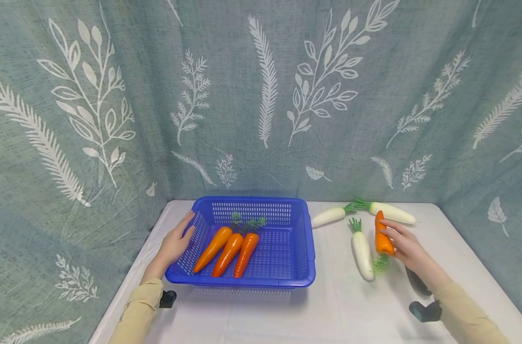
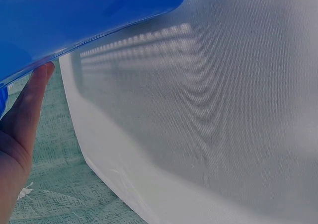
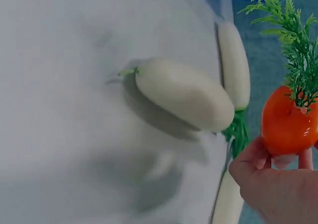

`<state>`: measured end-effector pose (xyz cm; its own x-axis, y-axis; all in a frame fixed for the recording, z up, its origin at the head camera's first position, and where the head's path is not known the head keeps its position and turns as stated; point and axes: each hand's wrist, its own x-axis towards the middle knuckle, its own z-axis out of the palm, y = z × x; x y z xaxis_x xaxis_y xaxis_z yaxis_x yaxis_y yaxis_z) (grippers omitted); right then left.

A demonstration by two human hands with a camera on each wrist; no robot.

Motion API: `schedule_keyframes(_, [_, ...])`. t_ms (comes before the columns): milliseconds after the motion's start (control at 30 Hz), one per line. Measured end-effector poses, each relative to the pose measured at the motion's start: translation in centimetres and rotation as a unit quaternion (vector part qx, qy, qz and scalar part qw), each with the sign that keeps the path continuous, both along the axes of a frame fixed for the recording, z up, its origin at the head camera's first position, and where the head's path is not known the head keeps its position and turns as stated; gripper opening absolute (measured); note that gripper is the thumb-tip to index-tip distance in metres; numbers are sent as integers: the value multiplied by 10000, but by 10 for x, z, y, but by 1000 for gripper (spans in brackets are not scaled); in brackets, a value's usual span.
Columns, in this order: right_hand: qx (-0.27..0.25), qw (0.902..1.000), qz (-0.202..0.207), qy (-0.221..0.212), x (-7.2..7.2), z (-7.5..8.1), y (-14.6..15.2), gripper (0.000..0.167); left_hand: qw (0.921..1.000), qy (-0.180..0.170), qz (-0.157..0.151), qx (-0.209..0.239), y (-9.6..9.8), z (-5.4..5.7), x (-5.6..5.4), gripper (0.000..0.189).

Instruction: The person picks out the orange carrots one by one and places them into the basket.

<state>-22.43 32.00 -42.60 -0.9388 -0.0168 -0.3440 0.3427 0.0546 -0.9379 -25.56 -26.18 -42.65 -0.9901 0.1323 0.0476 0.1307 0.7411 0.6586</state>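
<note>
My right hand [image 1: 405,241] holds an orange carrot [image 1: 383,234] at its thick top end, tip pointing away and green leaves hanging toward me. In the right wrist view the carrot's rounded orange top [image 3: 288,122] shows between thumb and fingers. A white radish [image 1: 362,253] lies on the table just left of it. At the left side of a blue basket [image 1: 310,258], my left hand [image 1: 175,243] rests against the rim with extended fingers. Three carrots [image 1: 232,254] with green leaves lie side by side in the basket. The left wrist view shows a fingertip at the basket's edge.
Two more white radishes, one left [image 1: 328,216] and one right [image 1: 394,212], lie at the back right of the white table [image 1: 330,310]. A dark purple vegetable [image 1: 417,283] lies partly hidden under the right forearm. A patterned green curtain [image 1: 235,95] surrounds the table's back and sides.
</note>
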Motion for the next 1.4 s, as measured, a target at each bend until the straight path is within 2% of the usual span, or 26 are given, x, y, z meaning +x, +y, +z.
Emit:
schedule_keyframes(467, [-704, 9971, 233, 169, -4, 18, -39, 23, 10000, -13, -30, 35, -2, -2, -1, 50])
schedule_keyframes(767, [-906, 9956, 221, -52, -5, 19, -63, 26, 10000, 16, -17, 11, -1, -1, 0, 49])
schedule_keyframes(1033, [-1057, 9943, 148, -39, -5, 20, -81, 21, 10000, 16, -14, -20, 0, 2, 2, 49])
schedule_keyframes(1200, [-1079, 9939, 211, -5, -5, 23, -91, 25, 10000, -5, -10, -3, 0, 2, 2, 49])
schedule_keyframes(1400, [-1102, 9938, 137, -22, -6, 26, -103, 36, 10000, 15, -20, 15, 0, 1, 1, 49])
